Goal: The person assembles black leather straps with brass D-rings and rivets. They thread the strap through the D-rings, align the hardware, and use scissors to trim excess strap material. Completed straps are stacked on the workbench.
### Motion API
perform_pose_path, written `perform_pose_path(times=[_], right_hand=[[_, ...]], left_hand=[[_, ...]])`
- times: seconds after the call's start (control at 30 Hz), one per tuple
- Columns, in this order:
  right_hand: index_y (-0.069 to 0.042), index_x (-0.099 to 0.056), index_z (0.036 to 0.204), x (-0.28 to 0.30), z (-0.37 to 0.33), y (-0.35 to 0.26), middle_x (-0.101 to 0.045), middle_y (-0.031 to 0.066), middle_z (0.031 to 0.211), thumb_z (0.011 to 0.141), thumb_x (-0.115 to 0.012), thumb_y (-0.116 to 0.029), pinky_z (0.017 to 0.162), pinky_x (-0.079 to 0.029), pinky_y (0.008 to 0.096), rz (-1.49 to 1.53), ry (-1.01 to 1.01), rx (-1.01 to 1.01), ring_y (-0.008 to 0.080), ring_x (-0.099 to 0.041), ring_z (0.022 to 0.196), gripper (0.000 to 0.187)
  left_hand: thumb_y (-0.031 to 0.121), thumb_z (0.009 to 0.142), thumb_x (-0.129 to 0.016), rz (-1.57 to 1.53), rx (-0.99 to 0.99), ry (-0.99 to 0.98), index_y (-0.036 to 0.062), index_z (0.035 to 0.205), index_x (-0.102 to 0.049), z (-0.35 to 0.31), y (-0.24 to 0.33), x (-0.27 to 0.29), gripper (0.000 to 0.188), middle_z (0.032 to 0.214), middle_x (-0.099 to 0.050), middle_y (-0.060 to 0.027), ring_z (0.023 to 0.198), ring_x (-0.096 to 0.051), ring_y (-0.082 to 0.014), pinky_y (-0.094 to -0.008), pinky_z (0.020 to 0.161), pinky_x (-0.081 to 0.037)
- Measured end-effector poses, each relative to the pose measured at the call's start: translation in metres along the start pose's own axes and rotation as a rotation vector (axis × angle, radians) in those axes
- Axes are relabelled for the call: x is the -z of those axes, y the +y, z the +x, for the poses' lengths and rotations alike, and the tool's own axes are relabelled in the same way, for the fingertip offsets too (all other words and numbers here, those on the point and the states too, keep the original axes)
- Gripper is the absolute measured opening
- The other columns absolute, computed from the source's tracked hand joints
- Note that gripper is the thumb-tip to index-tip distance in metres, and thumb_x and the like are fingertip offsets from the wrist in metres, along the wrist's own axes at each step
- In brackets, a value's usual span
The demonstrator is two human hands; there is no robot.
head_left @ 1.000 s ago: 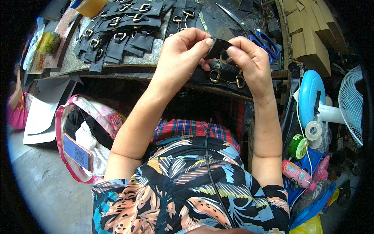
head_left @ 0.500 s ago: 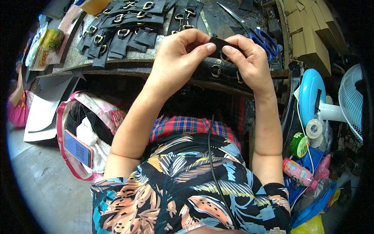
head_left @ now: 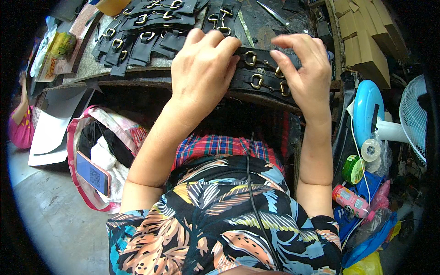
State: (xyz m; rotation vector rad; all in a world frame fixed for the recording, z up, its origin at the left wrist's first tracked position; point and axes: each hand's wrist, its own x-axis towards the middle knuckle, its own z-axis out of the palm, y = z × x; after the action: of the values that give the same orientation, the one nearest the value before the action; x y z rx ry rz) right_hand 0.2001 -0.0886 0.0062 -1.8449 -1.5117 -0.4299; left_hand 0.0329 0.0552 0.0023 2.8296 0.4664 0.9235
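My left hand [head_left: 204, 68] curls its fingers and thumb over the left end of a black leather strap [head_left: 265, 54] with brass-coloured ring and clasp fittings. To its right, my right hand [head_left: 306, 73] is open, thumb and forefinger apart above the strap's fittings. A second black strap [head_left: 243, 81] with similar metal rings lies along the table's near edge, just below the first. Further left on the table rests a pile of matching black leather pieces [head_left: 142, 46] with metal rings. Two more fitted straps [head_left: 231, 18] lie beyond my left hand.
Scissor blades [head_left: 273, 13] lie behind my right hand, which hides the handles. Cardboard boxes [head_left: 371, 55] stand at the far right, above a white fan [head_left: 412, 121] and a blue round object [head_left: 366, 110]. A pink-edged bag [head_left: 75, 160] holding a phone [head_left: 93, 174] hangs at left.
Both hands were pinching a black piece together above the table edge. They have moved apart and lower, the right has let go, and the strap now lies on the table.
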Motion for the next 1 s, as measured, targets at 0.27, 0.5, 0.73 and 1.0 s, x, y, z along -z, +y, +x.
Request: perform_pose_path(times=[0.27, 0.5, 0.73, 1.0], right_hand=[[-0.011, -0.078, 0.091, 0.025, -0.016, 0.006, -0.065, 0.0029, 0.092, 0.076, -0.084, -0.029, 0.084, -0.047, 0.0407, -0.118, -0.174, -0.045, 0.0253, -0.061, 0.094, 0.024], [-0.004, -0.074, 0.094, 0.023, -0.016, 0.008, -0.069, 0.0079, 0.09, 0.081, -0.08, -0.011, 0.08, -0.051, 0.0371, 0.004, -0.194, -0.164, 0.0261, -0.065, 0.088, 0.016], [-0.015, -0.077, 0.099, 0.013, -0.009, 0.008, -0.072, 0.0079, 0.086, 0.088, -0.077, -0.024, 0.074, -0.055, 0.0403, -0.041, -0.235, -0.39, 0.0276, -0.071, 0.081, 0.014], [-0.012, -0.078, 0.096, 0.026, -0.013, 0.009, -0.072, 0.0056, 0.088, 0.088, -0.076, -0.022, 0.076, -0.054, 0.0397, -0.134, -0.149, -0.267, 0.0276, -0.068, 0.087, 0.012]], left_hand=[[0.014, 0.077, -0.08, -0.06, -0.099, 0.024, 0.0158, 0.089, -0.077, -0.001, -0.009, -0.006, 0.012, 0.091, -0.067, 0.0023, 0.089, -0.061, -0.0226, -0.0339, 0.076, -0.055], [0.013, 0.081, -0.077, -0.048, -0.092, -0.05, 0.0153, 0.087, -0.075, 0.002, -0.008, -0.005, 0.006, 0.092, -0.066, 0.0014, 0.086, -0.061, -0.0234, -0.0354, 0.073, -0.054], [0.011, 0.081, -0.075, -0.034, -0.101, -0.064, 0.0141, 0.087, -0.073, 0.002, -0.006, -0.004, 0.007, 0.094, -0.065, 0.0001, 0.087, -0.061, -0.0241, -0.0359, 0.074, -0.054], [0.008, 0.079, -0.075, 0.044, -0.072, -0.039, 0.0102, 0.092, -0.073, 0.008, 0.009, 0.003, 0.014, 0.097, -0.065, -0.0053, 0.093, -0.06, -0.0292, -0.0381, 0.08, -0.053]])
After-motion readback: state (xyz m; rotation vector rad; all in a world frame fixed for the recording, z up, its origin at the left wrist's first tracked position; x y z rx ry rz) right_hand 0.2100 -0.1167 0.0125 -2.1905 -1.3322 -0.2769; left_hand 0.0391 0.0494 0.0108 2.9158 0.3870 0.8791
